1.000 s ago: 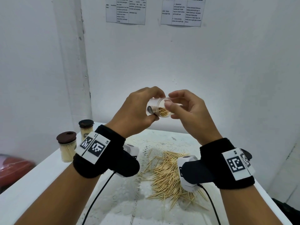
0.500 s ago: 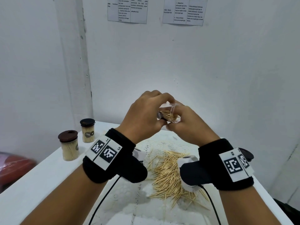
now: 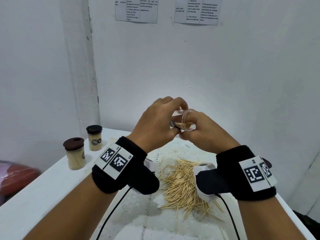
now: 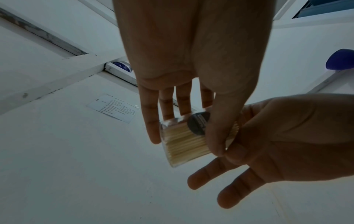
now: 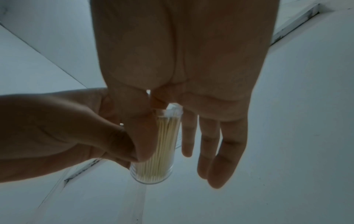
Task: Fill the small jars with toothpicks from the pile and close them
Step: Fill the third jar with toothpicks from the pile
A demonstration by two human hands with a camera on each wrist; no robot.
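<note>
A clear lidless jar [image 3: 183, 123], partly filled with toothpicks, is held tilted in the air above the table. My left hand [image 3: 159, 122] grips it between thumb and fingers, its mouth turned toward my right hand [image 3: 204, 134]. In the left wrist view the jar [image 4: 184, 141] shows a dark round label, and the right hand [image 4: 277, 144] touches it with its thumb. The right wrist view shows the jar [image 5: 164, 144] between the right thumb and straight fingers [image 5: 210, 144], with the left hand [image 5: 57, 128] holding it. The toothpick pile [image 3: 183, 186] lies below.
Two filled jars with brown lids [image 3: 74, 155] [image 3: 94, 138] stand at the white table's [image 3: 43, 196] left edge, near the wall. A red object [image 3: 15, 177] sits beyond that edge. Black cables run from both wrist bands.
The right hand has stopped pinching at the jar's mouth and slid behind and under the jar, fingers straightened. Both hands shifted slightly right and the jar tilted more.
</note>
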